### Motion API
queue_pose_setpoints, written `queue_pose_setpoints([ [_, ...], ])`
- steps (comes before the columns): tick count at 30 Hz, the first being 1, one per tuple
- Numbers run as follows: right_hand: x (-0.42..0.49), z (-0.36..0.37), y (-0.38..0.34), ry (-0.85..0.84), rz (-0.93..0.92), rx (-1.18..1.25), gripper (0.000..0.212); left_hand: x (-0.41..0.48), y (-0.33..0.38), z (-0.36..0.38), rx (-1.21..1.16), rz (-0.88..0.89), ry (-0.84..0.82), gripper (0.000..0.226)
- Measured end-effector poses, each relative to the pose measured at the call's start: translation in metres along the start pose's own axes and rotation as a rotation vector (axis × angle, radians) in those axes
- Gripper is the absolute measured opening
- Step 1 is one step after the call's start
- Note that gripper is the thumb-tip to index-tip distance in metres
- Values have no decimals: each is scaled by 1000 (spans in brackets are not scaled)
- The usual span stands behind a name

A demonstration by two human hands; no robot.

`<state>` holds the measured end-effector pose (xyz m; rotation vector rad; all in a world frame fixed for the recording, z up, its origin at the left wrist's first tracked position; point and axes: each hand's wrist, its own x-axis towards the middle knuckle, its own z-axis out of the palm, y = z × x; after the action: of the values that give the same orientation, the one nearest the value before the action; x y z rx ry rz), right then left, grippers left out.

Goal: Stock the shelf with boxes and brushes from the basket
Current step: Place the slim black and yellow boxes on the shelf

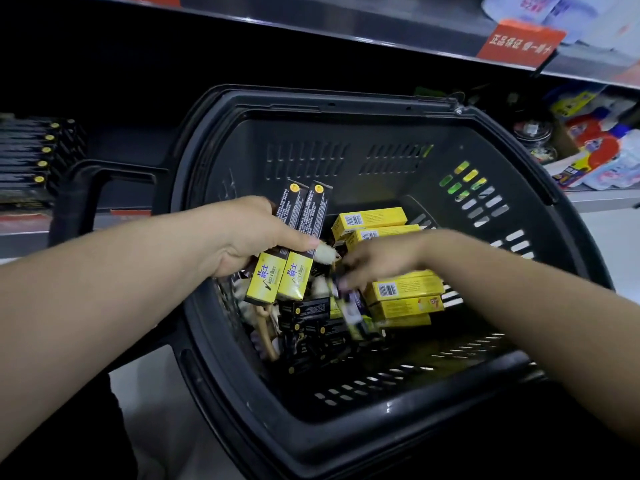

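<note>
Near rim of the black slotted plastic basket (311, 424) fills the foreground. Over the basket's left half, the left hand (242, 237) clamps fingers and thumb round 2 long black-and-yellow cardboard boxes (292, 244), side by side, likely batching them to save trips. The right hand (377, 261) dips into the basket's middle, too blurred to tell how its fingers sit. Deeper in lie flat yellow boxes (403, 289) and wooden-handled white-bristle brushes (268, 327). Beyond the basket's far-left corner, matching stacked black boxes (27, 150) already line the grey shelf (20, 237).
</note>
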<state>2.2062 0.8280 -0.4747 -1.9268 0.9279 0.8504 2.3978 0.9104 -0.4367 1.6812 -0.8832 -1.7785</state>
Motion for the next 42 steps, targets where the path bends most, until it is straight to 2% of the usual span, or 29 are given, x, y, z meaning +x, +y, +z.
queue_pose_setpoints([
  [2, -23, -23, -2, 114, -165, 573, 20, -1, 2, -1, -52, -1, 0, 45],
  [4, -38, -35, -1, 156, -328, 961, 32, -3, 4, -1, -135, -10, -40, 49],
  [6, -43, -37, -8, 158, -441, 1153, 35, -5, 6, -1, -194, -18, -78, 54],
  [9, -38, -30, -30, 237, -497, 1337, 31, -7, 7, -1, -265, 4, -111, 54],
  [13, -30, -20, -50, 499, -413, 1346, 20, -10, 7, -1, -310, 46, -110, 51],
  [15, -28, -20, -50, 567, -378, 1410, 17, -11, 7, -1, -320, 42, -93, 53],
  [20, -30, -20, -48, 494, -372, 1397, 29, -10, 7, -3, -352, 35, -42, 68],
  [24, -30, -22, -45, 534, -282, 1390, 45, -9, 6, -4, -368, 50, -23, 58],
  [27, -27, -22, -44, 621, -191, 1416, 47, -9, 7, -4, -377, 52, -51, 45],
  [30, -26, -23, -42, 657, -119, 1439, 49, -9, 7, -3, -345, 49, -41, 51],
  [35, -25, -22, -49, 642, -224, 1472, 27, -12, 7, -1, -339, 37, -64, 61],
  [42, -18, -11, -65, 712, -188, 1378, 42, -13, 4, 10, -363, 74, -127, 52],
])
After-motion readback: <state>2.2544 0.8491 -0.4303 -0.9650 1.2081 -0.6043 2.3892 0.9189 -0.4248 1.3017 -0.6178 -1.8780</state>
